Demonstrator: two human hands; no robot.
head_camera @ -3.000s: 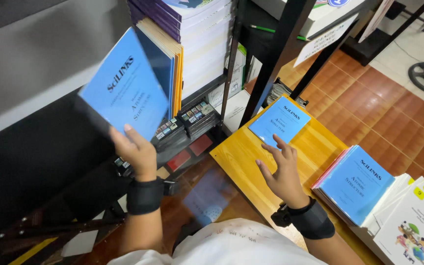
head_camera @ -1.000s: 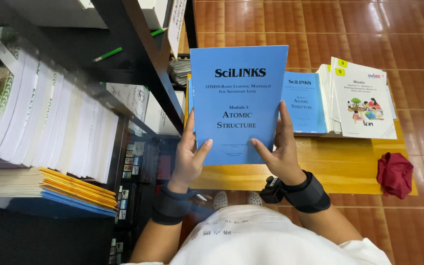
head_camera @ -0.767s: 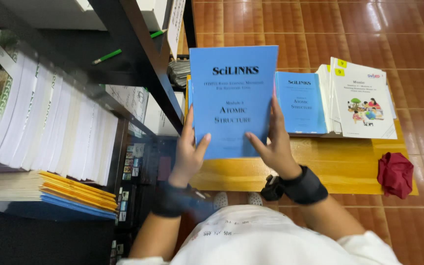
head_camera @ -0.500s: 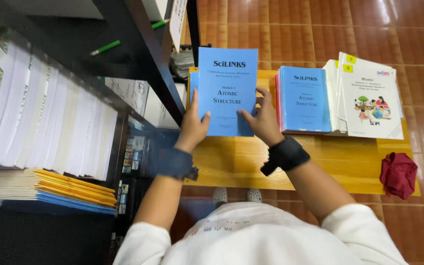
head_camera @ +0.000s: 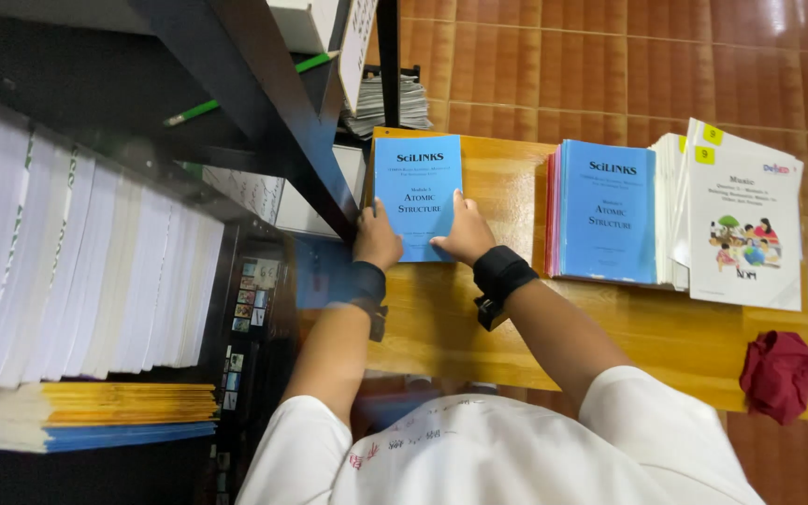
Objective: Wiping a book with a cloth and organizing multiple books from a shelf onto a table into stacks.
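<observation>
Together, the left hand point(head_camera: 377, 240) and right hand point(head_camera: 465, 238) press flat, fingers spread, on the thin blue paper booklet point(head_camera: 417, 192) lying on the yellow wooden table point(head_camera: 507, 346).

School book storeroom or stockroom: black metal shelving point(head_camera: 264, 112) packed with white paper stacks point(head_camera: 77, 271), piles of identical blue softcover booklets point(head_camera: 605, 210) and white illustrated booklets point(head_camera: 745, 229) on low yellow wooden table point(head_camera: 516, 346), terracotta tiled floor point(head_camera: 628, 56).

**Low wooden table and its load**

A low, yellow-orange wooden table point(head_camera: 516, 337) stands on red-brown floor tiles. On it lie a thin blue booklet point(head_camera: 417, 196), a stack of blue-covered booklets point(head_camera: 605, 210), a pile of white illustrated booklets point(head_camera: 745, 229) just beside that stack, and a crumpled dark red cloth point(head_camera: 778, 374), apparently overhanging the near right corner.
</observation>
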